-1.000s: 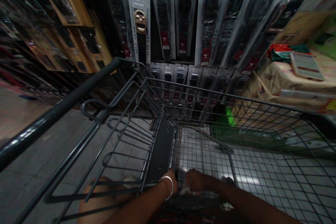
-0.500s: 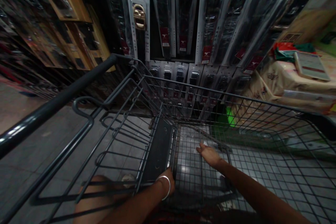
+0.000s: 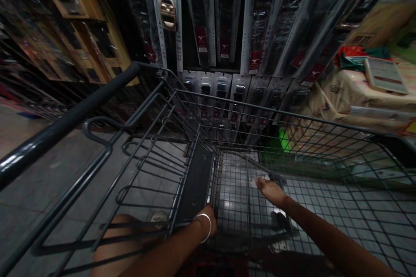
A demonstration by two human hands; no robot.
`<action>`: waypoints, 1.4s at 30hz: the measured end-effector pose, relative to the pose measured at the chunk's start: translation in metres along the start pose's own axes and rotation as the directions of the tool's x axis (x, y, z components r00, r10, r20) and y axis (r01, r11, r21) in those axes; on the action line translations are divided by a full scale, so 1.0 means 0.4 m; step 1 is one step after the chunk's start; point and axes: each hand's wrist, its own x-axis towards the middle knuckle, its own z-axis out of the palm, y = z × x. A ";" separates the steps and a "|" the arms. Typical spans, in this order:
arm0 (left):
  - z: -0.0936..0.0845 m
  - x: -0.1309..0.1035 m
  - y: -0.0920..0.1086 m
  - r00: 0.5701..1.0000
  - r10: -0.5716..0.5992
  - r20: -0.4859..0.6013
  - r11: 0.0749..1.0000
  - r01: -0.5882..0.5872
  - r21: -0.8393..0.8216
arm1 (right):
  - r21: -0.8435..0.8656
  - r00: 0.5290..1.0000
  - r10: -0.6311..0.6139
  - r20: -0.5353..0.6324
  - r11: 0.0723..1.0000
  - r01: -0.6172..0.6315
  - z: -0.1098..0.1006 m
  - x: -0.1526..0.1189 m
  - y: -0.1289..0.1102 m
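Note:
A dark wire shopping cart (image 3: pixel 266 108) fills the lower view. My left hand (image 3: pixel 209 218), with a white bangle at the wrist, is closed on the cart's near frame beside the flat grey seat panel (image 3: pixel 195 177); most of its fingers are hidden. Inside the basket, low over the wire floor, my right hand (image 3: pixel 272 191) is closed. Pinched in its fingers is a thin, crumpled white tissue (image 3: pixel 255 181), partly lost against the pale floor below the wires.
The cart's push handle (image 3: pixel 74 112) runs along the left. Packaged belts (image 3: pixel 227 17) hang on the rack behind the cart, with yellow boxes (image 3: pixel 94 43) to their left. Cream tissue packs (image 3: pixel 344 95) are stacked at the right, a flat box (image 3: pixel 385 75) on top.
My right hand has moved slightly to the right across the basket floor with the tissue. My left hand stays at the same place on the cart. The view has shifted slightly.

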 end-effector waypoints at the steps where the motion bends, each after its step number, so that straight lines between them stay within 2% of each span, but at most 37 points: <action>1: -0.001 0.000 0.000 1.000 0.012 0.006 1.000 -0.012 0.000 | 0.001 0.999 -0.031 0.025 1.000 0.031 -0.003 -0.001 -0.003; 5: 0.004 0.001 0.001 1.000 -0.006 0.003 1.000 0.006 -0.006 | -0.007 0.981 -0.176 0.078 0.984 0.177 0.002 -0.004 -0.052; 9: 0.009 0.002 -0.002 1.000 -0.027 -0.013 0.997 0.026 -0.072 | -0.072 0.954 -0.298 0.042 0.951 0.300 0.050 0.005 -0.115; 13: 0.003 0.000 -0.007 1.000 0.008 0.014 0.998 -0.008 -0.056 | -0.123 0.934 -0.354 0.044 0.926 0.357 0.093 0.021 -0.132; 17: -0.002 0.000 -0.008 0.999 0.034 0.012 0.999 -0.034 0.002 | -0.147 0.922 -0.380 0.074 0.910 0.387 0.086 0.030 -0.102; 21: -0.002 0.002 -0.007 0.999 0.040 0.015 0.999 -0.040 -0.013 | -0.192 0.926 -0.370 0.072 0.906 0.377 0.041 0.023 -0.059; 24: -0.003 -0.001 -0.003 0.999 0.023 0.034 0.999 -0.024 0.038 | -0.253 0.938 -0.333 0.101 0.903 0.348 0.004 0.016 -0.038; 28: -0.007 -0.003 -0.001 0.999 0.016 0.044 0.999 -0.018 0.048 | -0.380 0.942 -0.274 0.192 0.865 0.329 -0.027 0.019 -0.043; 32: -0.005 0.000 -0.004 0.999 0.033 0.041 0.999 -0.033 0.015 | -0.401 0.946 -0.259 0.195 0.860 0.317 -0.043 0.026 -0.079; 38: 0.002 0.001 -0.003 0.999 0.031 -0.021 0.999 -0.030 0.045 | -0.243 0.910 -0.368 0.190 0.881 0.407 -0.021 0.027 -0.133; 42: 0.005 0.007 -0.003 0.998 0.060 0.003 0.997 -0.060 0.038 | -0.135 0.931 -0.329 0.156 0.927 0.350 0.024 0.037 -0.144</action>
